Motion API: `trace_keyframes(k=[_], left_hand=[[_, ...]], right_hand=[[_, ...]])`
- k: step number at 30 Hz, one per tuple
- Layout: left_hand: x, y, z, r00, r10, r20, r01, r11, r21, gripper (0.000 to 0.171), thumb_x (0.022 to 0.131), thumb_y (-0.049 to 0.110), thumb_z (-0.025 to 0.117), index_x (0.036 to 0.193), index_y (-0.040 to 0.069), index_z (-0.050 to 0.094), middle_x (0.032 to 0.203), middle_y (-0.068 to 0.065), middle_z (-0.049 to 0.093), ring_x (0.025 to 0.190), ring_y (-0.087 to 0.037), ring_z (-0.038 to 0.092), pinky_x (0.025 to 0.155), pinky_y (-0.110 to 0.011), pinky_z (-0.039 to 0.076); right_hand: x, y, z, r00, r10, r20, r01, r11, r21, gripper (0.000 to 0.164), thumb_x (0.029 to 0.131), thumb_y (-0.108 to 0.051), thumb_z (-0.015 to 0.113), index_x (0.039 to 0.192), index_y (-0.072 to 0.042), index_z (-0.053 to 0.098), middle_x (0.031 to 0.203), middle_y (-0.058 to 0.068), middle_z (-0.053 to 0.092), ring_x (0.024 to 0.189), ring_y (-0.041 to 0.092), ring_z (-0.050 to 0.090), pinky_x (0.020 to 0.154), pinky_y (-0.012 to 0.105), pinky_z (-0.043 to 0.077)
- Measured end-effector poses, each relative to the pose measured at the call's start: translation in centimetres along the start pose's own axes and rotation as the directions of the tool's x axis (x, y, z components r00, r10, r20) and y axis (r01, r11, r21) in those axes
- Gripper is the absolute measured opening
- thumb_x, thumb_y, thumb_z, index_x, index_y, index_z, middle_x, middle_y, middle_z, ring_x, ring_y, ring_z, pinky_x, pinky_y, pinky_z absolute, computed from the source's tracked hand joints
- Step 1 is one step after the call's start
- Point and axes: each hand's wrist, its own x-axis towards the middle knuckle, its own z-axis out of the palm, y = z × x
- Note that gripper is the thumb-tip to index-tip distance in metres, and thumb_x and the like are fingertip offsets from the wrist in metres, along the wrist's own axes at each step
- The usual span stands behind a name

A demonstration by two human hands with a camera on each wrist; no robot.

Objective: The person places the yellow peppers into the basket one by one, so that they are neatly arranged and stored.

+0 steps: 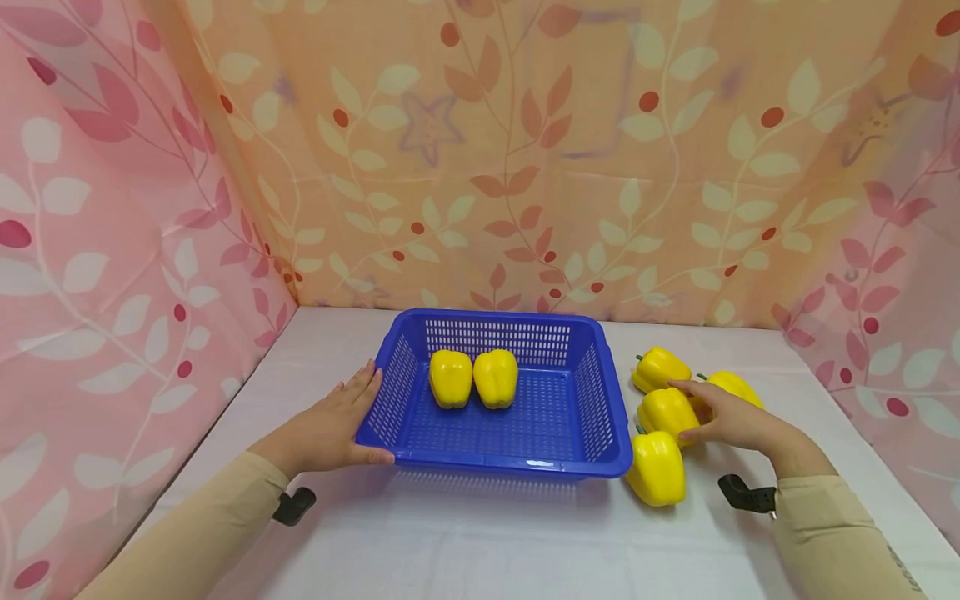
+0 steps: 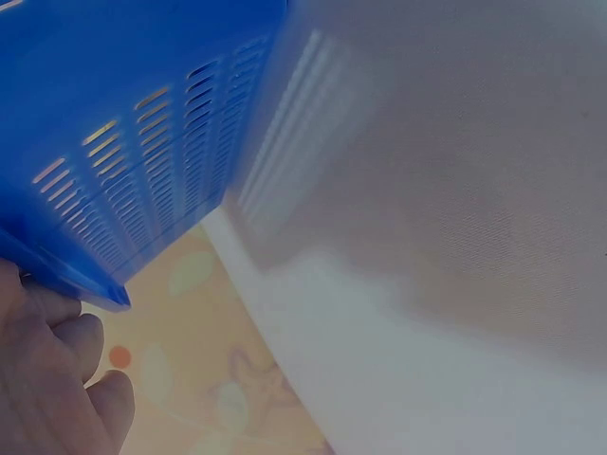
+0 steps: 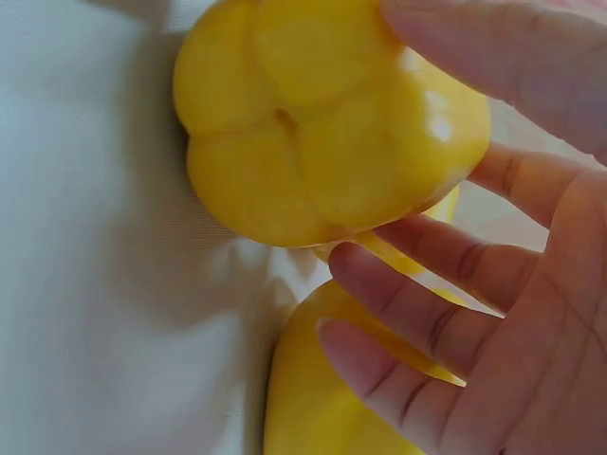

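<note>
A blue plastic basket (image 1: 517, 463) with slotted walls stands on the table, and two yellow bell peppers (image 1: 451, 379) sit side by side in its left half. My left hand (image 1: 330, 429) rests against the basket's left side, fingers straight along the rim and thumb at the near corner. To the right of the basket, my right hand (image 1: 723, 414) holds a yellow bell pepper (image 3: 285, 123) between thumb and fingers. Close around it lie a nearer pepper (image 1: 657, 468), a farther one (image 1: 660, 369) and another (image 1: 735, 387) partly behind the hand.
White cloth covers the table (image 1: 450, 542). A floral curtain (image 1: 510, 167) hangs behind the far edge, with pink patterned cloth (image 1: 97, 217) along the left and right sides. Dark straps (image 1: 746, 493) circle both wrists over beige sleeves.
</note>
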Motion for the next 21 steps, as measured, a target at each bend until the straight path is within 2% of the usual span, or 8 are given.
trace_keyframes(k=[5, 15, 21], left_hand=[[0.05, -0.11, 0.17, 1.000, -0.002, -0.004, 0.002, 1.000, -0.006, 0.120, 0.067, 0.074, 0.056, 0.146, 0.001, 0.003, 0.153, -0.016, -0.002, 0.139, -0.032, 0.005, 0.109, -0.051, 0.014], [-0.05, -0.06, 0.12, 1.000, -0.010, -0.005, 0.010, 1.000, -0.010, 0.120, 0.067, 0.075, 0.055, 0.146, 0.002, 0.003, 0.153, -0.016, -0.002, 0.139, -0.031, 0.005, 0.109, -0.051, 0.014], [0.08, -0.09, 0.17, 1.000, -0.013, 0.005, 0.013, 1.000, -0.007, 0.121, 0.066, 0.077, 0.053, 0.146, 0.002, 0.002, 0.153, -0.016, -0.003, 0.139, -0.032, 0.005, 0.109, -0.051, 0.014]], right_hand=[[-0.07, 0.00, 0.27, 1.000, 0.016, 0.008, -0.016, 1.000, 0.007, 0.094, 0.067, -0.042, 0.077, 0.141, -0.007, 0.030, 0.129, 0.024, 0.042, 0.111, 0.040, 0.042, 0.089, 0.063, 0.036], [0.04, 0.60, 0.37, 0.999, -0.039, 0.033, 0.036, 0.997, 0.071, 0.093, 0.069, -0.024, 0.079, 0.142, -0.007, 0.025, 0.134, 0.024, 0.036, 0.114, 0.040, 0.040, 0.094, 0.062, 0.033], [0.04, 0.81, 0.40, 0.998, -0.049, 0.035, 0.046, 0.996, 0.081, 0.091, 0.070, -0.020, 0.078, 0.142, -0.007, 0.025, 0.135, 0.024, 0.036, 0.115, 0.041, 0.040, 0.095, 0.061, 0.033]])
